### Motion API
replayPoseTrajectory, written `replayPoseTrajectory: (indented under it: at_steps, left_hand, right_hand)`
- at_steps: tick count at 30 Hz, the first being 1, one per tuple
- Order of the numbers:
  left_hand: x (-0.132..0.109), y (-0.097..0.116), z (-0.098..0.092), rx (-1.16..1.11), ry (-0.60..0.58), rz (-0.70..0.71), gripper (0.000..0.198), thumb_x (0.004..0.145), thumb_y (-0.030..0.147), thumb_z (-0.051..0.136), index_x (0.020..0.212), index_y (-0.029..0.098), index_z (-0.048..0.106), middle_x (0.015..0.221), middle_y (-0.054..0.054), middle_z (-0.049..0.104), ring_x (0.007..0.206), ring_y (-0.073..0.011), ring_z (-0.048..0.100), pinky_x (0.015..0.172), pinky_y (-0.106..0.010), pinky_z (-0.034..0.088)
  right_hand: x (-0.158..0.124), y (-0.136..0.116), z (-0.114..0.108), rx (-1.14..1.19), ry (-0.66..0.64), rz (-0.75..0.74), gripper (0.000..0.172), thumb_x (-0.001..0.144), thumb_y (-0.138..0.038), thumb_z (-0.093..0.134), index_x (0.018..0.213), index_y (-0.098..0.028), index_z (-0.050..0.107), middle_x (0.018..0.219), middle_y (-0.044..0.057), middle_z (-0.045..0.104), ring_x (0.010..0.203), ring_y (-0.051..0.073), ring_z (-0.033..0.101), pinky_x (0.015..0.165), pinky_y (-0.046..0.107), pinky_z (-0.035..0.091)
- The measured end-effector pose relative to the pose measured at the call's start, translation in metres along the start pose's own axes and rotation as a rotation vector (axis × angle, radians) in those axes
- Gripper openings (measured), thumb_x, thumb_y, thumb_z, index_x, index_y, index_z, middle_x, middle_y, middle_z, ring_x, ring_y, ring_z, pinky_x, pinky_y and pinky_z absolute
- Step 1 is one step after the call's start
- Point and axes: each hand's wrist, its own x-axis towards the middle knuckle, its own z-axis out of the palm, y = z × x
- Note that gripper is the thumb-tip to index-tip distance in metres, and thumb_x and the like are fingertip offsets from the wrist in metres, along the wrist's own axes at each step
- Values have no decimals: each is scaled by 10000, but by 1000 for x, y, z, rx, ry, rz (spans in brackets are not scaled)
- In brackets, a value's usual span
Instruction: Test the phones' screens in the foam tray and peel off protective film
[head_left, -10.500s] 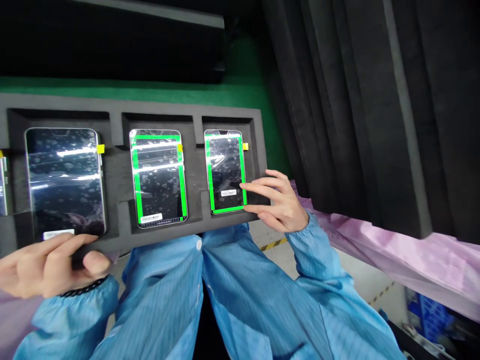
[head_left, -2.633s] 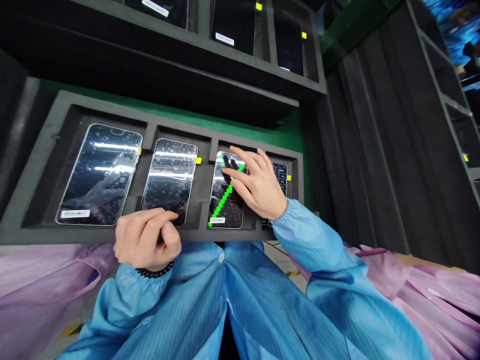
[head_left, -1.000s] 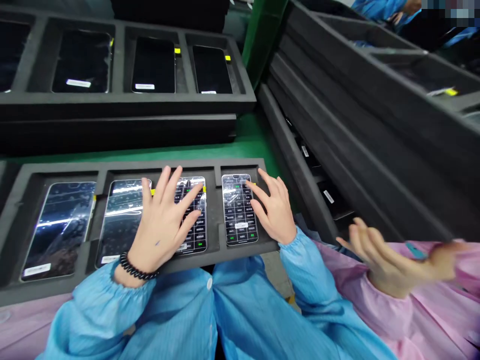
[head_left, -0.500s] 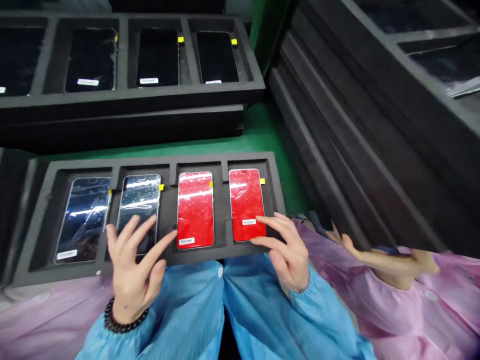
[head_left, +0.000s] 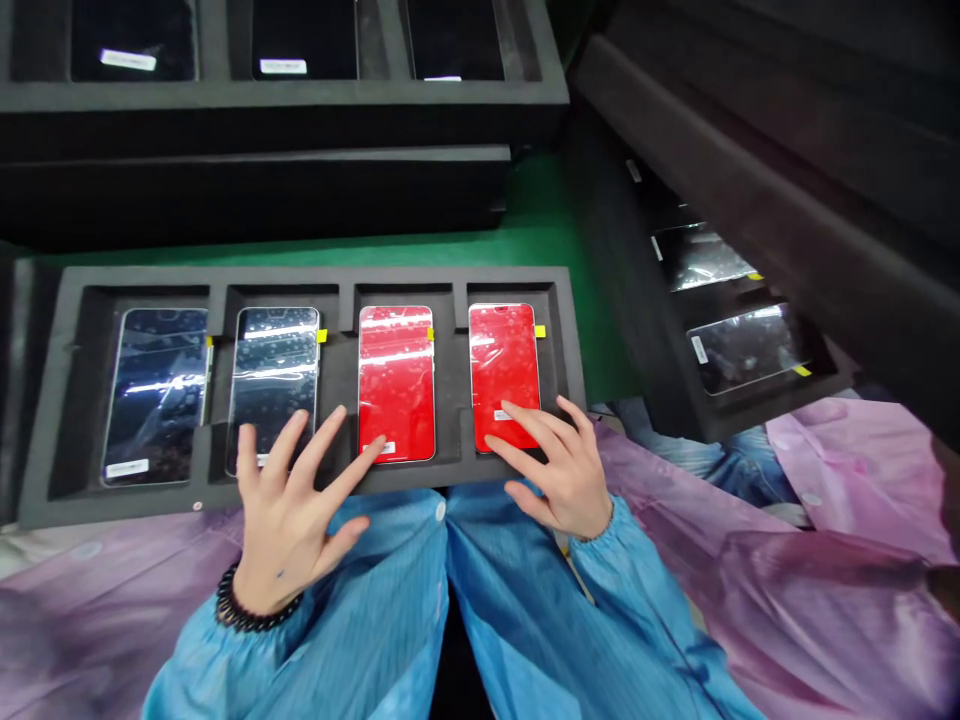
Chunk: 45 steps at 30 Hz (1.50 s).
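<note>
Across my lap lies a black foam tray (head_left: 345,277) with one phone in each pocket. At left are two dark phones, the outer one (head_left: 157,390) and the inner one (head_left: 274,370); at right are two red phones. My left hand (head_left: 289,520) is open with fingers spread over the inner dark phone's lower end. Its index fingertip rests at the label of the left red phone (head_left: 396,385). My right hand (head_left: 566,475), also open, has its fingertips on the lower part of the right red phone (head_left: 504,355), beside its label. Yellow tabs stick out from the phones' right edges.
Ahead, another black tray (head_left: 315,95) of dark phones sits on a stack over a green surface (head_left: 540,215). To the right, a dark tray (head_left: 832,180) hangs tilted above a lower tray holding phones (head_left: 750,345). People in pink sleeves (head_left: 885,480) sit close on both sides.
My left index finger has moved right onto the left red phone's label. My right fingers have shifted left across the right red phone. At right, phones beneath the tilted tray have come into view.
</note>
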Motion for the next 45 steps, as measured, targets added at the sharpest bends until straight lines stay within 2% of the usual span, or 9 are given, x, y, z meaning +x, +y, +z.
replayPoseTrajectory:
  at_steps: [4, 10, 13, 20, 23, 30, 35, 42, 45]
  left_hand:
    - [1, -1, 0, -15, 11, 18, 632, 992, 575, 294, 1576, 337, 320, 1707, -34, 162, 1576, -332, 146, 1274, -616, 28]
    - [-1, -2, 0, -12, 11, 38, 643, 987, 578, 309, 1569, 308, 351, 1693, -69, 214, 1555, -359, 205, 1269, -623, 63]
    - [-2, -3, 0, -18, 15, 46, 640, 988, 567, 314, 1566, 296, 361, 1689, -80, 223, 1551, -352, 218, 1268, -613, 77]
    - [-5, -5, 4, -28, 41, 16, 632, 965, 598, 361, 1529, 322, 432, 1587, -112, 421, 1469, -365, 373, 1246, -613, 172]
    - [-5, -5, 5, -22, 36, 28, 623, 967, 583, 368, 1533, 327, 424, 1594, -104, 412, 1469, -357, 374, 1247, -600, 180]
    - [-4, -6, 4, -20, 38, 67, 642, 984, 551, 338, 1560, 272, 378, 1674, -94, 263, 1532, -335, 266, 1271, -558, 151]
    - [-4, -7, 4, -48, 76, 40, 676, 985, 561, 316, 1595, 271, 287, 1678, -72, 254, 1522, -318, 289, 1264, -548, 203]
    - [-5, -7, 4, -43, 45, 60, 626, 982, 562, 346, 1539, 286, 420, 1655, -93, 311, 1507, -359, 316, 1263, -570, 179]
    - [-3, -6, -1, -94, 42, 7, 641, 996, 564, 289, 1567, 283, 363, 1668, -86, 278, 1514, -369, 299, 1261, -590, 190]
  right_hand:
    - [0, 1, 1, -11, -20, 2, 452, 1022, -467, 387, 1355, -283, 633, 1427, 77, 620, 1144, 268, 600, 1148, 541, 350]
    - [1, 0, 1, -42, -31, -9, 455, 1045, -461, 340, 1237, -255, 696, 1397, 92, 640, 1137, 253, 603, 1155, 525, 332]
    - [1, 0, 1, -18, -31, 5, 438, 1031, -447, 382, 1306, -260, 668, 1408, 92, 632, 1128, 266, 606, 1142, 532, 342]
    - [-1, 1, 1, -9, -44, 7, 442, 1021, -454, 407, 1359, -279, 632, 1422, 80, 625, 1129, 270, 614, 1137, 530, 346]
    - [0, 1, 1, -11, -47, 12, 442, 1022, -446, 404, 1375, -286, 617, 1420, 74, 628, 1122, 266, 617, 1134, 524, 350]
    - [2, 0, 0, -17, -36, -6, 464, 1048, -435, 343, 1374, -248, 614, 1383, 114, 647, 1123, 258, 624, 1148, 517, 323]
    - [3, 1, -1, -8, -6, 0, 504, 1043, -451, 328, 1466, -236, 498, 1387, 119, 644, 1126, 248, 627, 1136, 513, 347]
    - [3, 0, -1, -7, -27, -27, 423, 1047, -414, 361, 1249, -215, 676, 1378, 139, 640, 1132, 254, 621, 1153, 515, 312]
    - [1, 3, -3, 82, 13, 3, 495, 1054, -440, 311, 1418, -219, 563, 1417, 140, 604, 1184, 274, 606, 1148, 533, 341]
